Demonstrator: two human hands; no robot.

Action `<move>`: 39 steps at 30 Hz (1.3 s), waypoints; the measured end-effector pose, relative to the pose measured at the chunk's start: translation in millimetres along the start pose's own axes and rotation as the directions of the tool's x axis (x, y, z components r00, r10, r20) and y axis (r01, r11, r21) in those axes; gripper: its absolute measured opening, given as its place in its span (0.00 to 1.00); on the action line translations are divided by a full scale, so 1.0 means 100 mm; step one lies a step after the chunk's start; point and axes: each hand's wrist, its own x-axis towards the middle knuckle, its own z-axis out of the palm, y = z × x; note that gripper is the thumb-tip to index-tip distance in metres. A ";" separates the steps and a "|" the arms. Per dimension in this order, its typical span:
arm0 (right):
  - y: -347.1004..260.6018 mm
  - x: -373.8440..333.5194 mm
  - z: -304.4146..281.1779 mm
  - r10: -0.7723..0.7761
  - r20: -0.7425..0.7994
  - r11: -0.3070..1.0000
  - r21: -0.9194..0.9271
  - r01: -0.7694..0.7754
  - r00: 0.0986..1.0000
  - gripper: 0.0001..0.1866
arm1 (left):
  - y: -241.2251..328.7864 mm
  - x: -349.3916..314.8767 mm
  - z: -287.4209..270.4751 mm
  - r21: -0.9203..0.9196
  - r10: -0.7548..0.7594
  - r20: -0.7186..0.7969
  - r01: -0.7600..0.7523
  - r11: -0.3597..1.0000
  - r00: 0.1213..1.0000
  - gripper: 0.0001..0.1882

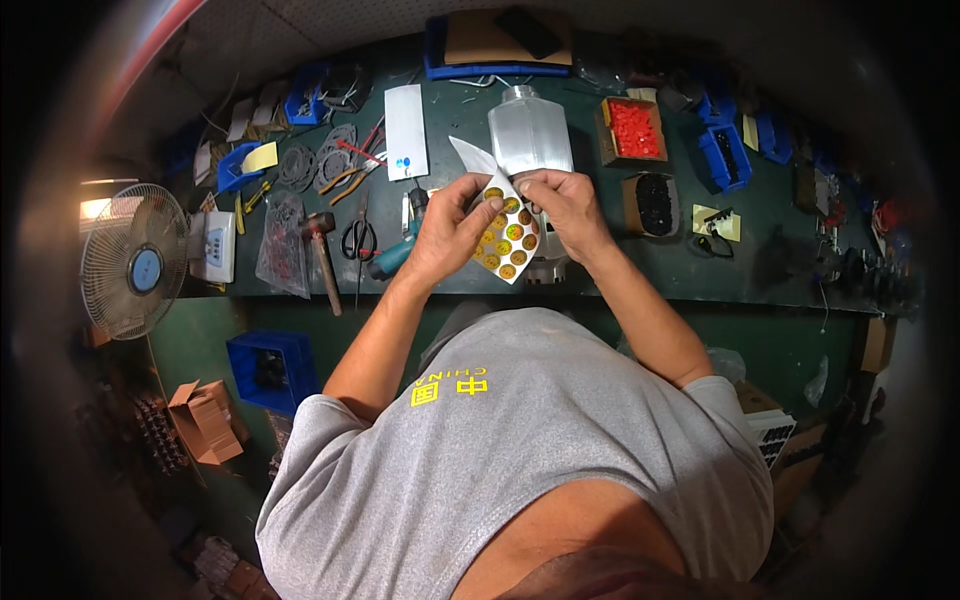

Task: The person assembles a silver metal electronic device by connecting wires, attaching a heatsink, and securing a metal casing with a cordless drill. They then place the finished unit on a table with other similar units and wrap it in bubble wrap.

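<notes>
A white sheet of round gold stickers is tilted in front of me, its pale upper corner curled back. My left hand is closed on its left edge, with the thumb lying over the stickers. At the sheet's upper right edge, the fingers of my right hand are pinched together; whether a loose sticker is between them is too small to tell. Just beyond my hands lies a silvery metal can-like container with a round neck at its far end. Part of another metal piece shows below the sheet.
Left on the green bench are a hammer, scissors, a teal power tool and a white card. A fan stands far left. Boxes of red parts and black parts sit right, near blue bins.
</notes>
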 end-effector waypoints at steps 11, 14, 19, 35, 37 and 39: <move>-0.03 0.05 -0.07 -0.115 -0.066 0.983 -0.153 0.104 0.991 0.10 | 0.06 0.04 0.16 -0.025 0.056 -0.113 -0.059 0.998 0.992 0.11; -0.04 0.07 -0.10 -0.307 -0.052 0.918 -0.281 0.281 0.950 0.08 | -0.05 0.06 0.13 -0.066 0.014 -0.082 -0.020 0.998 0.997 0.09; -0.15 0.07 -0.12 -0.573 0.120 0.678 -0.486 0.551 0.811 0.05 | 0.07 0.13 0.13 -0.348 -0.303 0.059 0.304 0.887 0.951 0.14; -0.12 -0.02 -0.16 -0.161 -0.130 0.985 -0.083 0.152 0.978 0.11 | -0.24 0.24 0.25 -0.289 -0.211 -0.103 0.174 0.941 0.972 0.11; -0.12 0.00 -0.18 -0.081 -0.124 0.995 -0.075 0.072 0.989 0.12 | -0.31 0.26 0.27 -0.206 -0.146 -0.148 0.114 0.972 0.978 0.11; -0.13 0.02 -0.19 -0.024 -0.120 0.998 -0.057 0.017 0.992 0.14 | -0.30 0.24 0.28 -0.153 -0.117 -0.161 0.093 0.984 0.980 0.11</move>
